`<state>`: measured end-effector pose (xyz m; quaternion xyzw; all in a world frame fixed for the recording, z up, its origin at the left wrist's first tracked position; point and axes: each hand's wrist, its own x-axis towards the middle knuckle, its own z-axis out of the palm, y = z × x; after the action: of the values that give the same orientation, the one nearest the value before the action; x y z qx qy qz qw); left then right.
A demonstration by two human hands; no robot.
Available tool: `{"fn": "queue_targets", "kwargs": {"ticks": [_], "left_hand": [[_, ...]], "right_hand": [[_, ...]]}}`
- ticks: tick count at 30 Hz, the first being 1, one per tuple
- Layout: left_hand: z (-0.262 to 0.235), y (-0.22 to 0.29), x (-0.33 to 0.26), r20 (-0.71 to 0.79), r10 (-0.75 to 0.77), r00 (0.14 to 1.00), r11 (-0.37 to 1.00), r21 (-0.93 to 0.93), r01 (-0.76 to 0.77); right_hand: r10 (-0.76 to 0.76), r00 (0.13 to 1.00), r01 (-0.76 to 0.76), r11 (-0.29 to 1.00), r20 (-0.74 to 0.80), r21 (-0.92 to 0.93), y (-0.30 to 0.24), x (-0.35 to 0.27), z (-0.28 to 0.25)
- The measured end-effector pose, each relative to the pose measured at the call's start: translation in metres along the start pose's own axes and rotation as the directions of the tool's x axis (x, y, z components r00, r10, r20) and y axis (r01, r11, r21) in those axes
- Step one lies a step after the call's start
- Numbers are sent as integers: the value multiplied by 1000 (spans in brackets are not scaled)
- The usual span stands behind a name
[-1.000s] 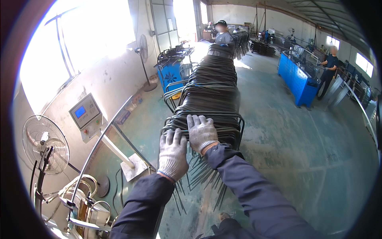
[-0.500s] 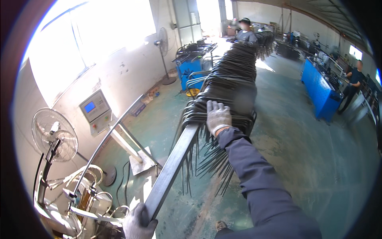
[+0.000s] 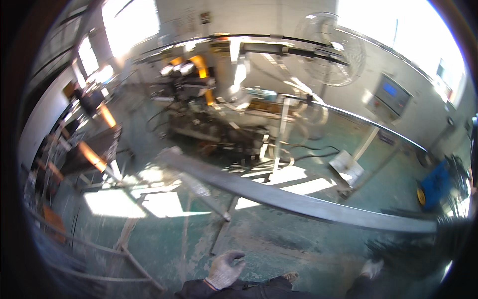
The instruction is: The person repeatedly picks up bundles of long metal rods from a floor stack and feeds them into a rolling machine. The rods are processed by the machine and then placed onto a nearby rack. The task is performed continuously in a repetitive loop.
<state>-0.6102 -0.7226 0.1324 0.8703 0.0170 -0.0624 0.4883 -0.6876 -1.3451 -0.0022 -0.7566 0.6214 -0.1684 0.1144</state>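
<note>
A long grey square metal bar crosses the view on a stand, from the middle left to the right edge. Dark bent metal rods hang in a blurred bunch at its right end. Below the bar, my left hand is in a pale knit glove. Its fingers are curved, with a gap between thumb and fingertips and nothing visible in it. My right hand, also gloved, is low on the right beside the hanging rods. Motion smears its fingers, so whether it touches the rods is unclear.
Beyond the bar stands a machine with yellow parts and loose hoses. A control panel on a post and a standing fan are near the wall. A curved metal rail is at lower left, a blue machine base at right.
The view has swung left toward the machine. My left hand has come off the bar, and my right hand is no longer on top of the rods but lower down.
</note>
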Motion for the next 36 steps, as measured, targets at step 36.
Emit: {"fn": "queue_targets", "kwargs": {"ticks": [36], "left_hand": [[-836, -486, 303, -591, 40, 806, 999, 42, -19]], "right_hand": [[-451, -227, 854, 334, 863, 399, -818, -1142, 315]]}}
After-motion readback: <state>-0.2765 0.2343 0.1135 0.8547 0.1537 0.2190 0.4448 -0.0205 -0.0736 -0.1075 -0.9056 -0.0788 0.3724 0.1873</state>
